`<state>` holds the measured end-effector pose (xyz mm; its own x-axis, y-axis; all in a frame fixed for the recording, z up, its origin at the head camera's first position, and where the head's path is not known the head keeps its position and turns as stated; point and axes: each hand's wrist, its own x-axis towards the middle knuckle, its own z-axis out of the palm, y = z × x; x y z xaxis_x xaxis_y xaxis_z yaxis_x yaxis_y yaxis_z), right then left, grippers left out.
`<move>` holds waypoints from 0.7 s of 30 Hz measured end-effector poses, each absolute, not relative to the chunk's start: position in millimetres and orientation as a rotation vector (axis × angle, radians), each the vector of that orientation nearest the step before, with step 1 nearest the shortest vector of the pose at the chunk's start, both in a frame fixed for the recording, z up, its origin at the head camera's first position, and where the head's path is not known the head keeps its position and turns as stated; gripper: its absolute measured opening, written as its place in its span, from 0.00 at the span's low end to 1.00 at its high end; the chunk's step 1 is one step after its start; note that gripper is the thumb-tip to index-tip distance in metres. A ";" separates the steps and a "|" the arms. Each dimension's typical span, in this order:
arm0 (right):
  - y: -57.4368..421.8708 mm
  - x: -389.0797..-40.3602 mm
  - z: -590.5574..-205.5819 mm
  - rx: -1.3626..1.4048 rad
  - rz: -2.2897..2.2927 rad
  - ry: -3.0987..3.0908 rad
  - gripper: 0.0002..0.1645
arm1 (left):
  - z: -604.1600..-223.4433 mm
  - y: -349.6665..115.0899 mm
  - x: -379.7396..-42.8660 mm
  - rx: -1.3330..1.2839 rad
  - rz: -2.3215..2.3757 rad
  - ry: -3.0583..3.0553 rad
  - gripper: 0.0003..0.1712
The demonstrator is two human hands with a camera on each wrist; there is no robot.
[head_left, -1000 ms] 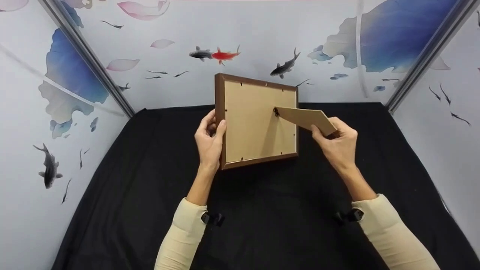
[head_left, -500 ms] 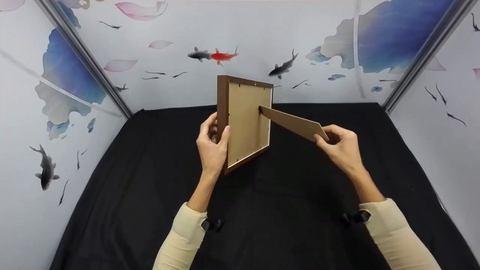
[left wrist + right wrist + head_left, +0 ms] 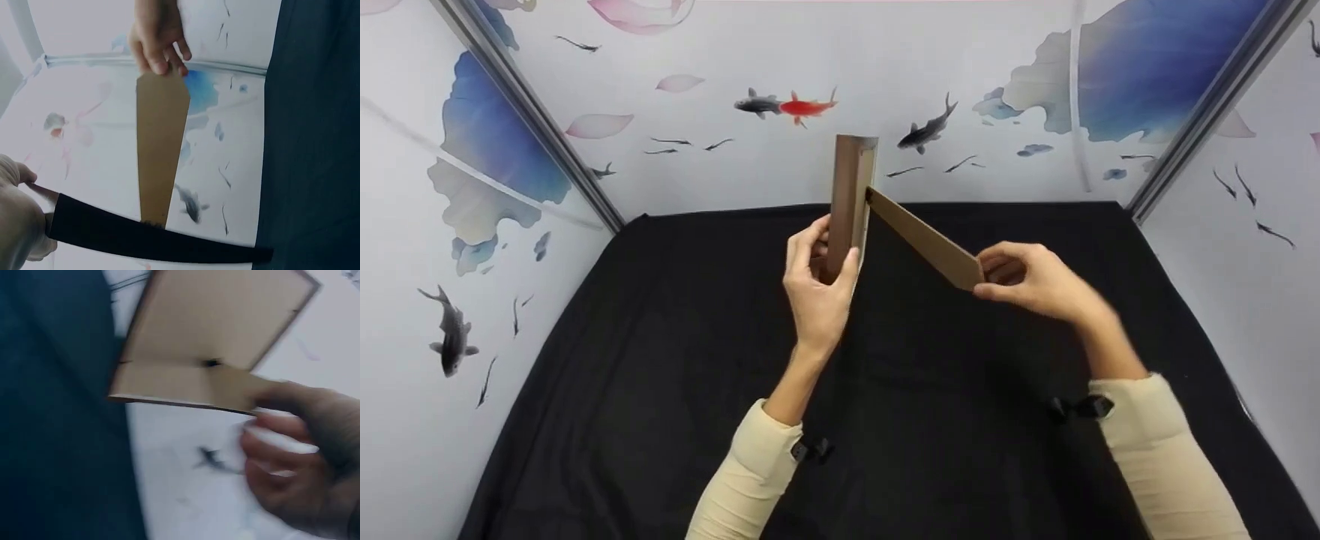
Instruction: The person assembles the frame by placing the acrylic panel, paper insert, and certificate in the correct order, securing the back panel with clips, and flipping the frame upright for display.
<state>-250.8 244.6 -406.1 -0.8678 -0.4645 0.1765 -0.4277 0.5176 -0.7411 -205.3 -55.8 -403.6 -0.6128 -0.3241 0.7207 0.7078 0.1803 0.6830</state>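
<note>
A picture frame [image 3: 846,202] with brown edges stands nearly edge-on in the head view, raised over the black cloth. My left hand [image 3: 821,296] grips its near side, thumb on the backing side and fingers round the other. From the tan backing board [image 3: 180,332], seen in the right wrist view, a flat easel leg [image 3: 926,238] swings out on a small black hinge [image 3: 212,362]. My right hand [image 3: 1027,277] pinches the leg's free end between thumb and fingers. In the left wrist view the whole leg [image 3: 160,146] shows, wide open from the frame. The frame's front is hidden.
Black cloth [image 3: 930,420] covers the table under both hands. White panels [image 3: 682,172] printed with fish and lotus stand at the back and sides, joined by metal posts [image 3: 1222,112]. Each wrist wears a small black camera mount [image 3: 814,448].
The picture frame has turned from showing its back to nearly edge-on, and my left hand has moved right and up. My right hand still pinches the leg, which now slopes down more steeply.
</note>
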 end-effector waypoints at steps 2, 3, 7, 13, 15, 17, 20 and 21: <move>243.1 -254.0 -380.3 -0.810 -1.246 2.610 0.28 | -395.3 -47.3 -199.5 -0.369 -1.552 -1.621 0.25; 238.3 -255.1 -367.8 -0.788 -1.284 2.601 0.29 | -393.3 -43.4 -197.4 -0.366 -1.546 -1.617 0.25; 186.9 -261.0 -328.7 -0.701 -1.691 2.778 0.24 | -402.3 -30.7 -201.3 -0.338 -1.512 -1.613 0.25; 97.7 -263.5 -315.6 -0.678 -1.788 3.111 0.28 | -432.9 -8.0 -215.2 -0.272 -1.455 -1.602 0.27; 86.9 -262.2 -317.2 -0.592 -1.658 3.269 0.26 | -438.7 0.0 -215.9 -0.266 -1.443 -1.609 0.27; 84.3 -261.2 -318.9 -0.517 -1.548 3.381 0.21 | -442.6 6.2 -215.4 -0.277 -1.430 -1.624 0.28; 89.1 -261.2 -319.6 -0.478 -1.512 3.426 0.16 | -445.3 11.5 -213.7 -0.309 -1.408 -1.669 0.28; 92.0 -261.5 -320.2 -0.492 -1.529 3.423 0.15 | -445.4 12.6 -212.4 -0.322 -1.392 -1.687 0.29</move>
